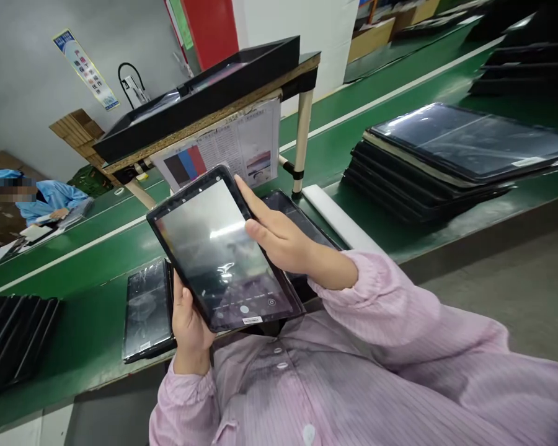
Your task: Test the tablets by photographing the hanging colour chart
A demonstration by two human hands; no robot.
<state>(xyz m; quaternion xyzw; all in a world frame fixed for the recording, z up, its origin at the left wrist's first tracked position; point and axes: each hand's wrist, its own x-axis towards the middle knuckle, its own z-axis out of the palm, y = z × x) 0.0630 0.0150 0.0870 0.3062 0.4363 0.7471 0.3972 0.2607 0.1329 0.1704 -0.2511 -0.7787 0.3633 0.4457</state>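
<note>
A black-framed tablet (199,248) is held up in front of me, tilted, its screen lit with what looks like a camera view. My left hand (188,316) grips its lower left edge, the fingers hidden behind it. Along the right edge, my right hand (283,238) clasps the tablet with thumb at the front side. A second tablet (147,306) with a dark, film-covered screen lies on the green bench to the left. Behind my right hand another dark tablet (302,220) is partly covered.
A wooden-topped stand (302,130) carries a black tray (242,71) ahead. Stacked dark panels (400,179) lie at right, more black panels (18,334) at left. A white foam strip (339,217) crosses the green bench (93,334). A person in blue (56,198) sits far left.
</note>
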